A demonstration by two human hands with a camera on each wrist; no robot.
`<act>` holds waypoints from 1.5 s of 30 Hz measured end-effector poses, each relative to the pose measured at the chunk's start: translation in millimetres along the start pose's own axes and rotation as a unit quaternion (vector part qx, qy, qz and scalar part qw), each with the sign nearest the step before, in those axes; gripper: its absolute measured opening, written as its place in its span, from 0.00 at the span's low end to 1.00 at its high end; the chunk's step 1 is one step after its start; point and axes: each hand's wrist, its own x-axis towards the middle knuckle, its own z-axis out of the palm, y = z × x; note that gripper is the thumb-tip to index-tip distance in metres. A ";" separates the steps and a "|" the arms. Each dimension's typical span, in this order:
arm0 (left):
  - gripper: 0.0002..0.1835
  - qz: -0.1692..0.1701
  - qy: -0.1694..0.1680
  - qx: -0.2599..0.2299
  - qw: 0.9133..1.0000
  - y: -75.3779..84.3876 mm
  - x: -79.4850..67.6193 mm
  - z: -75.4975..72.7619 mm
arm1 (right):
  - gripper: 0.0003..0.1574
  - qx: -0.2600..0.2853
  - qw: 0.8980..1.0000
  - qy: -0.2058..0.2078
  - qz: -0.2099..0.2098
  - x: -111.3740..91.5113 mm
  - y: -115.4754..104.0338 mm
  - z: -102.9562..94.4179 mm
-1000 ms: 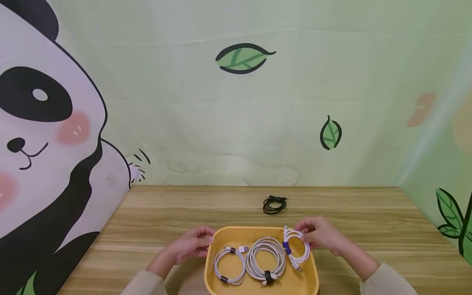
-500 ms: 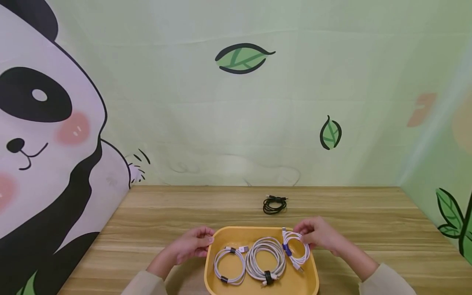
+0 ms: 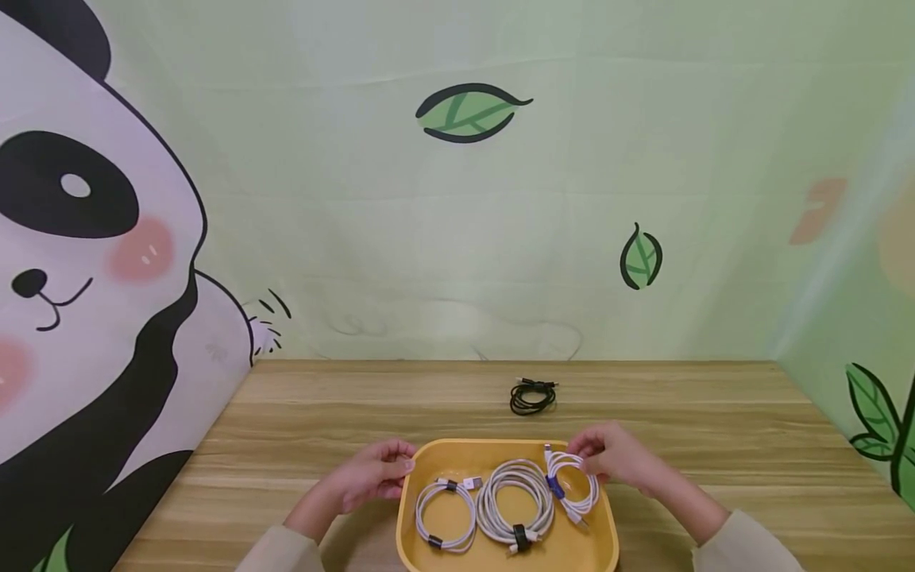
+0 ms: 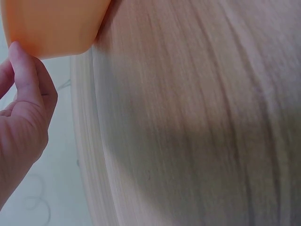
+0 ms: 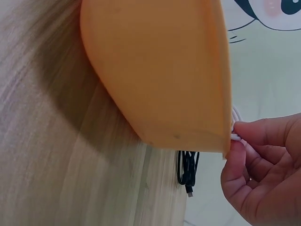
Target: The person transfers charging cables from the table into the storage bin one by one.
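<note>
My right hand (image 3: 620, 461) pinches a coiled white USB cable (image 3: 592, 500) with a blue strap (image 3: 555, 486), at the back right corner of a yellow bin (image 3: 468, 450). From the right wrist view, thumb and forefinger meet on a bit of white cable (image 5: 235, 137) just past the bin's rim. My left hand (image 3: 372, 477) grips the bin's back left corner; its fingertip (image 4: 16, 49) presses on the bin's wall (image 4: 56, 28) in the left wrist view. Inside lie a thin white coiled cable (image 3: 422, 531) with black ties and a thicker grey-white coil (image 3: 488, 516) with a black strap.
A bundled black cable (image 3: 531, 399) lies on the wooden table (image 3: 343, 397) behind the bin. Behind the table hangs a pale green backdrop (image 3: 322, 199) with a panda and leaves printed on it. The bin's front edge runs out of the head view.
The coil in my right hand has shifted slightly left and lower in the bin, its upper plug dropping a little. My left hand, the bin and the other cables stay where they were.
</note>
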 end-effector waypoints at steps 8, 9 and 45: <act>0.18 0.002 -0.004 -0.002 1.000 -1.4 -0.2 -0.3 | 0.14 -0.067 0.997 0.015 -0.044 0.2 2.4 1.7; 0.18 0.003 -0.004 -0.002 1.000 -1.5 -0.2 -0.4 | 0.13 -0.079 0.995 0.017 -0.052 0.3 2.7 2.0; 0.19 -0.001 -0.004 -0.001 1.000 1.4 -1.8 1.2 | 0.10 -0.241 0.956 0.133 -0.104 3.5 12.9 14.8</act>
